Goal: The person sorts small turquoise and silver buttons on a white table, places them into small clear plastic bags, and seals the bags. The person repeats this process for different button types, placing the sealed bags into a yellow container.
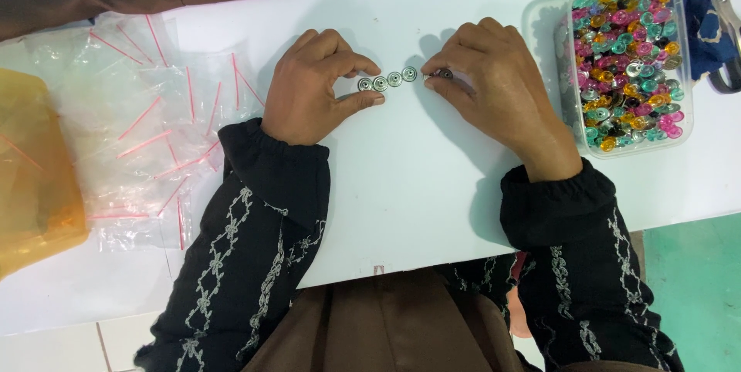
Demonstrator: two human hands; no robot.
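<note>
Bright, even light falls from above onto the white table [432, 187], which looks nearly washed out near the top edge. Soft, short shadows lie beside each hand. The clear plastic bags [147, 117] carry faint glare. Focus is sharp in the middle; the edges look slightly stretched.

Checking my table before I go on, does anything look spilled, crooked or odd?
Nothing stands out. The small metal discs lie in a neat row between the left hand and right hand. The coloured pieces stay inside their clear tub, and the plastic bags lie loosely piled.
</note>
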